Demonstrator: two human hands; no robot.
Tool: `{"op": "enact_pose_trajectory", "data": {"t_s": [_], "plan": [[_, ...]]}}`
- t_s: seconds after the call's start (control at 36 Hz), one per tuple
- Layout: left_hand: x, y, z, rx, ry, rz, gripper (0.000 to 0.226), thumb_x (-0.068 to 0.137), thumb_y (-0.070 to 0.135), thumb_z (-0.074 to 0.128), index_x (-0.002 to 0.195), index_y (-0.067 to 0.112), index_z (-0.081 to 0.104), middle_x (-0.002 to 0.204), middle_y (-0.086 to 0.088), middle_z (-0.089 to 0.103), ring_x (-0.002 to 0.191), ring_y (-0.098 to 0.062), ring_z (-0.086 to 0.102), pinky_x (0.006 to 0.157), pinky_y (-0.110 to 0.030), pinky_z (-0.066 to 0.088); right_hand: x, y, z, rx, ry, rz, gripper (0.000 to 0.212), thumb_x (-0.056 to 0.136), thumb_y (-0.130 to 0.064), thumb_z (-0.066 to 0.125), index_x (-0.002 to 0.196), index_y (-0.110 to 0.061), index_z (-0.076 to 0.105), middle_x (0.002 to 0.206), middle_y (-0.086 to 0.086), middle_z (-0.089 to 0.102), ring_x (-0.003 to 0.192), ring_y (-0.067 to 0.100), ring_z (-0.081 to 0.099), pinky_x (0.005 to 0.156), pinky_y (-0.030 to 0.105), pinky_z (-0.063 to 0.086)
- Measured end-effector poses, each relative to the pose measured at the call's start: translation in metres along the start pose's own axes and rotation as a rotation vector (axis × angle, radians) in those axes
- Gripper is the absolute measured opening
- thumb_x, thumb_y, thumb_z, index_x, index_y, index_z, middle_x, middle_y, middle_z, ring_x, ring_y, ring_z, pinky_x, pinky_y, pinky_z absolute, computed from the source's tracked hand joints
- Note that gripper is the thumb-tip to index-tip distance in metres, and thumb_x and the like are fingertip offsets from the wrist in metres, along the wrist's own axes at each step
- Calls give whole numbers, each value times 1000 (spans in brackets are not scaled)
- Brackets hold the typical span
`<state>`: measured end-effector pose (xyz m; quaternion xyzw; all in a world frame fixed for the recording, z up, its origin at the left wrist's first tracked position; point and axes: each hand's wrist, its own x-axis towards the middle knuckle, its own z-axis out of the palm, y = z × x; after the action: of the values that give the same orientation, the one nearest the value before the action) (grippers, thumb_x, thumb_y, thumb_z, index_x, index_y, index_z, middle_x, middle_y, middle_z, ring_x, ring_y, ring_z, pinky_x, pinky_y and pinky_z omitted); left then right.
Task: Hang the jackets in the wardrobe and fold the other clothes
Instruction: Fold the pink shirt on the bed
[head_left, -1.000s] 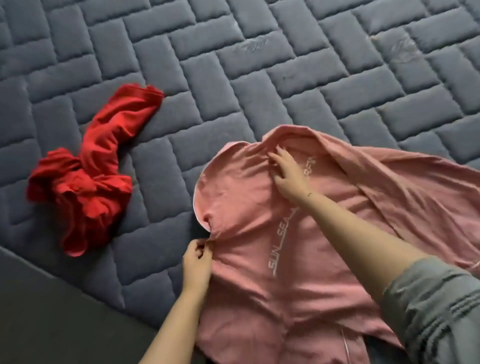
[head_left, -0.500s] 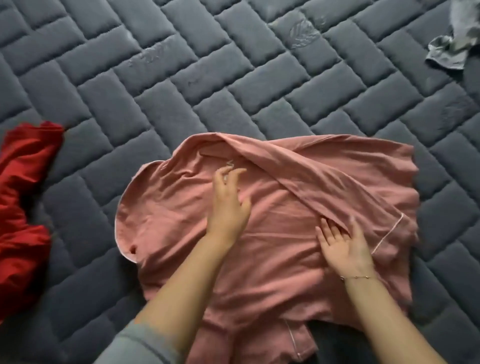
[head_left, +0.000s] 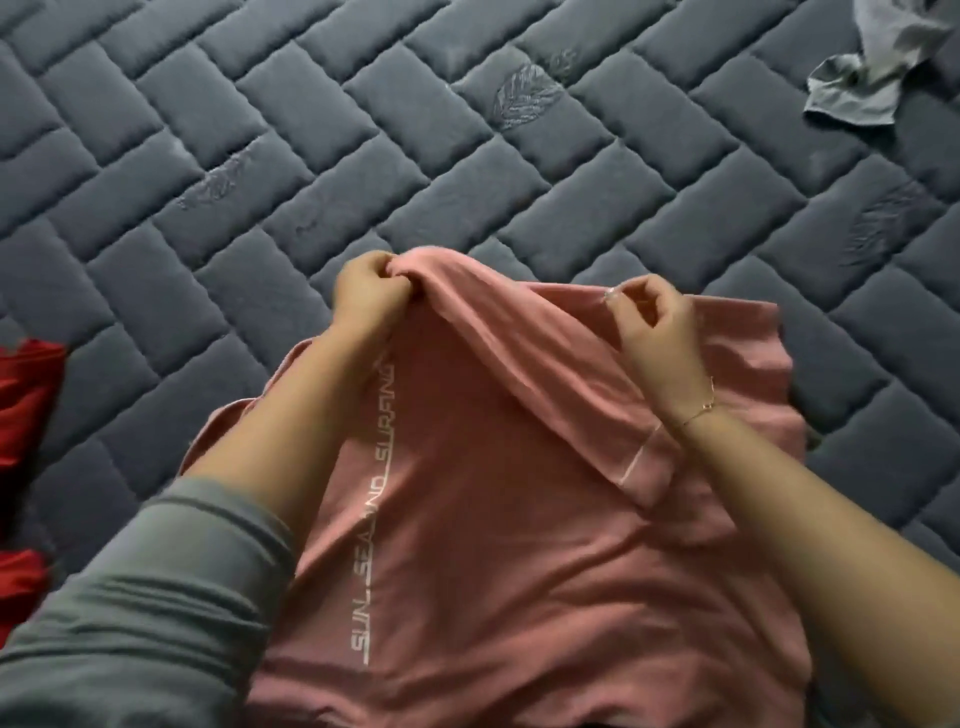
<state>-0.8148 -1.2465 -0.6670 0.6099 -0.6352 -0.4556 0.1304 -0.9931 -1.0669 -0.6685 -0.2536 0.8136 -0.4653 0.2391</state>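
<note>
Soft, light pink cotton garment (head_left: 519, 545) lies low centre on the quilted grey mattress (head_left: 363, 130); left hand (head_left: 369, 296) bunches its top fold, right hand (head_left: 654, 332) pinches the edge. Limp cloth, best held by its corners.

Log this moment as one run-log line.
step: folding pink garment | left hand: grips its top edge | right hand: pinches its fabric | surface: grey quilted mattress | nearby: red garment, grey garment

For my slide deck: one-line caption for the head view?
Both hands pinch the pink top's far edge on a quilted mattress.
</note>
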Motion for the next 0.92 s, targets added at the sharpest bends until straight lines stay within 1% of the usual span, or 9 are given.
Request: {"op": "enact_pose_trajectory", "data": {"t_s": [0.06, 0.14, 0.25, 0.33, 0.42, 0.61, 0.75, 0.83, 0.92], "plan": [[19, 9, -17, -245, 116, -112, 21, 85, 0, 49, 73, 15, 58, 65, -6, 53, 63, -18, 49, 51, -25, 38, -13, -1, 3, -79, -89, -118, 7, 89, -13, 61, 83, -12, 65, 78, 3, 66, 71, 11, 56, 70, 24, 43], [33, 9, -36, -363, 222, -91, 32, 88, 0, 54, 117, 15, 48, 110, -8, 54, 85, -14, 56, 58, -12, 48, -28, 12, 6, -319, -228, -292, 8, 84, -5, 64, 90, -7, 69, 93, 10, 68, 86, 17, 58, 81, 25, 41], [29, -23, -46, -56, 76, 43, 84, 82, 9, 73, 149, 20, 23, 157, -12, 11, 140, -18, 30, 114, -27, 28, -20, 40, 1, -692, -394, -175, 45, 89, -17, 60, 133, -11, 55, 147, 16, 38, 135, 34, 32, 113, 39, 24], [23, -48, -45, 344, 10, 154, 82, 80, 16, 75, 149, 21, 31, 160, -12, 4, 146, -24, 14, 119, -42, 16, -8, 50, -7, -724, -314, -98, 50, 91, -21, 58, 140, -16, 47, 157, 12, 24, 142, 31, 22, 115, 42, 20], [19, -60, -39, 580, 60, 193, 75, 83, 30, 71, 148, 28, 32, 160, -4, 12, 145, -27, 17, 115, -52, 15, 4, 52, -10, -727, -268, -148, 53, 88, -33, 63, 136, -14, 52, 139, 12, 47, 127, 31, 40, 104, 42, 30], [21, -96, -65, 119, 126, -329, 59, 89, 52, 53, 128, 8, 53, 131, -17, 55, 113, -30, 57, 92, -34, 47, 6, 30, 15, -853, -506, -172, 26, 79, -41, 68, 82, -23, 50, 83, 0, 64, 89, 28, 62, 62, 32, 34], [9, -101, -74, 101, -28, -446, 66, 97, 63, 26, 86, 14, 69, 84, -11, 67, 71, -29, 62, 63, -30, 49, 17, -9, 42, 24, -531, 127, 22, 90, -13, 60, 68, -16, 59, 63, -8, 55, 64, 7, 50, 61, 22, 40], [4, -102, -81, 141, -135, -379, 47, 95, 54, 48, 70, 16, 62, 51, 1, 49, 43, -11, 41, 41, -18, 30, 44, -47, 64, 586, -600, 476, 26, 94, -18, 51, 108, -3, 66, 94, 7, 62, 86, 19, 56, 80, 32, 44], [-4, -107, -88, 39, -196, -346, 30, 92, 30, 64, 68, 12, 60, 38, 4, 36, 28, -7, 27, 35, -11, 22, 81, -94, 71, 1161, -528, 514, 30, 97, -22, 41, 88, -10, 67, 84, 8, 67, 79, 20, 62, 82, 33, 44]]}}
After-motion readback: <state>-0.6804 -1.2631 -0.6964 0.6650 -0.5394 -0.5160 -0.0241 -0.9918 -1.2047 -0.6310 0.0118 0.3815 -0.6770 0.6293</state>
